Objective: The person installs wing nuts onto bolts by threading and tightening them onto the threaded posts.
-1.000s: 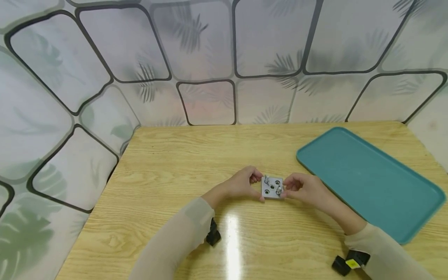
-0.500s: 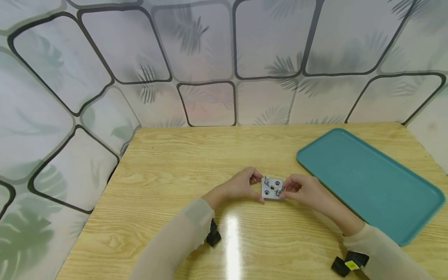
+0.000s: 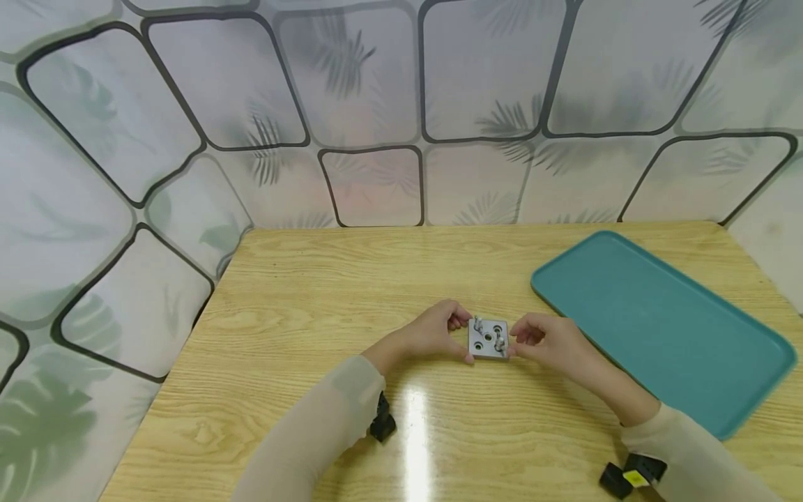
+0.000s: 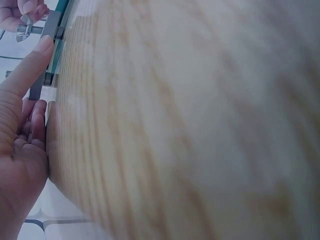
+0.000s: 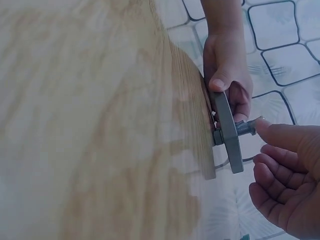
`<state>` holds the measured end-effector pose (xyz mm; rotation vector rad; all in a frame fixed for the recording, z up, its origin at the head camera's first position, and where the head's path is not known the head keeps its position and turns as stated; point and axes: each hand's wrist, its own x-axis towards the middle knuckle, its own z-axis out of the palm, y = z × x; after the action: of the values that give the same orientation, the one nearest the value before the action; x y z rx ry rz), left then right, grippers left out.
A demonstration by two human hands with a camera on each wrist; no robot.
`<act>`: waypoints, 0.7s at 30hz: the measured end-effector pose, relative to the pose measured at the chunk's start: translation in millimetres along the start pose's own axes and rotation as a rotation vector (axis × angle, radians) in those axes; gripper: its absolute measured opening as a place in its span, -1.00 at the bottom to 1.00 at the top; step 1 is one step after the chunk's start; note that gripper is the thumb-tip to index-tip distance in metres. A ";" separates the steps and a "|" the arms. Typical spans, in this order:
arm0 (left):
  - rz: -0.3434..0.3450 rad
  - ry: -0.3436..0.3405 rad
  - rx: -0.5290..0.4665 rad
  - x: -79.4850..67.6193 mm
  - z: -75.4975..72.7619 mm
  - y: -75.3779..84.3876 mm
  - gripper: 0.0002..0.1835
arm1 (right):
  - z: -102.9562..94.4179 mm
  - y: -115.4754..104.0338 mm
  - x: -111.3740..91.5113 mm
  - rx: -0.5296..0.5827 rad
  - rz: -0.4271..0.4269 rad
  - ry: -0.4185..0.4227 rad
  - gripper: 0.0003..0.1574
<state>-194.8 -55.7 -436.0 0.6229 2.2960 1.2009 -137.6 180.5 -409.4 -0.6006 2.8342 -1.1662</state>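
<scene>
A square grey metal plate (image 3: 488, 350) with round holes stands slightly off the wooden table on bolt heads. Two bolts with wing nuts rise from it: one wing nut (image 3: 479, 325) at the back left, the other wing nut (image 3: 500, 344) at the front right. My left hand (image 3: 433, 329) grips the plate's left side between thumb and fingers. Loosely bent, my right hand (image 3: 552, 339) is at the right edge; its thumb (image 5: 277, 134) appears at the bolt end (image 5: 246, 128), though contact is unclear. In the left wrist view, the wing nut (image 4: 25, 28) shows with no fingers wrapped around it.
A teal tray (image 3: 665, 328) lies at an angle on the table's right side, behind the right forearm. Patterned wall covering (image 3: 370, 185) borders the wooden table (image 3: 301, 293) at the back and left.
My right fingers have pinched the front right wing nut and turned it, then drawn back slightly to the right. The left hand and plate have stayed put.
</scene>
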 end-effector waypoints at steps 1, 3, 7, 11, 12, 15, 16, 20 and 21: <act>0.001 0.001 0.000 -0.1 0.2 -0.1 -0.28 | 0.1 0.3 0.4 -0.001 0.005 -0.003 -0.78; 0.002 0.002 -0.001 -0.4 0.5 -0.2 -0.28 | 0.9 0.5 1.6 -0.003 0.010 -0.008 -0.75; 0.001 0.001 -0.002 -0.5 0.5 -0.6 -0.28 | 4.7 -0.1 5.1 -0.023 0.009 0.002 -0.70; 0.012 -0.005 0.007 0.4 0.0 -2.1 -0.28 | 7.1 -2.3 8.2 -0.039 -0.004 0.012 -0.74; 0.016 -0.005 0.008 0.8 -0.1 -2.7 -0.28 | 7.3 -3.1 8.7 -0.039 -0.009 0.013 -0.75; 0.022 -0.005 0.013 1.4 -0.3 -3.7 -0.29 | 6.8 -5.0 9.2 -0.045 -0.019 0.008 -0.79; 0.022 -0.005 0.013 1.5 -0.4 -4.0 -0.29 | 6.6 -5.4 9.0 -0.049 -0.021 0.006 -0.79; 0.022 -0.007 0.015 1.1 -0.3 -3.4 -0.29 | 5.5 -5.2 6.8 -0.055 -0.013 -0.002 -0.82; 0.022 -0.007 0.014 1.1 -0.2 -3.5 -0.28 | 5.3 -5.0 5.9 -0.052 -0.009 -0.005 -0.82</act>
<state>-196.4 -56.9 -439.0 0.6577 2.2993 1.1913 -140.5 171.6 -409.0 -0.6186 2.8687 -1.0940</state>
